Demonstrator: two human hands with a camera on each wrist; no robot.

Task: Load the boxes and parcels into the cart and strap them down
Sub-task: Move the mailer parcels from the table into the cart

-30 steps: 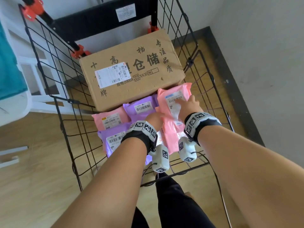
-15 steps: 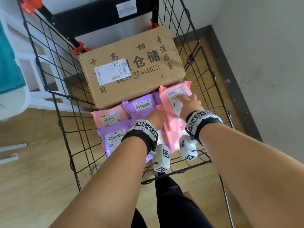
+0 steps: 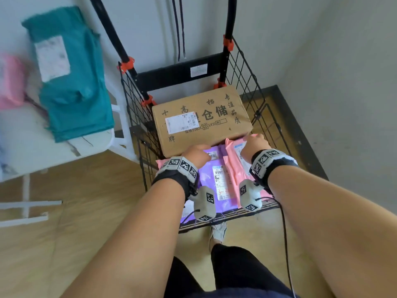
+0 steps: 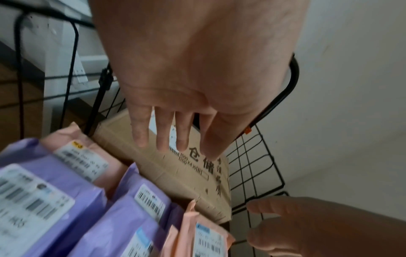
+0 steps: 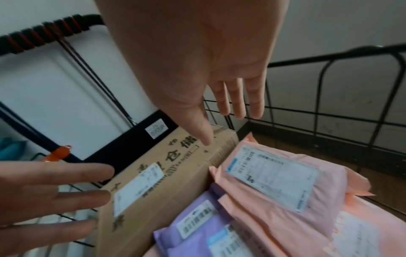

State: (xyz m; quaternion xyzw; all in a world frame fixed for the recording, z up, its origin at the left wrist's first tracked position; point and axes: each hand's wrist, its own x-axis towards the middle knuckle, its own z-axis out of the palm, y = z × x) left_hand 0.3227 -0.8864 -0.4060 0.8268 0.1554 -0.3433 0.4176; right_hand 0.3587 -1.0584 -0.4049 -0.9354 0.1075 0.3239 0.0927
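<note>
A brown cardboard box (image 3: 202,119) lies at the back of the black wire cart (image 3: 268,130). In front of it lie purple parcels (image 3: 214,179) and pink parcels (image 3: 235,160), all with white labels. My left hand (image 3: 196,154) hovers over the purple parcels by the box's near edge, fingers straight (image 4: 171,132) and holding nothing. My right hand (image 3: 254,145) hovers over the pink parcel (image 5: 285,182), fingers spread (image 5: 237,104), empty. Two black strap cords (image 3: 179,29) hang from the cart's handle against the wall.
A white table (image 3: 32,143) stands left of the cart with a teal parcel (image 3: 71,82) and a blurred pink parcel (image 3: 10,82) on it. A grey wall runs close along the cart's right side. My shoe (image 3: 218,231) is under the cart's near edge.
Both hands have lifted off the pink parcel and moved toward the box's near edge. The head view has tilted up, so the table and hanging cords now show.
</note>
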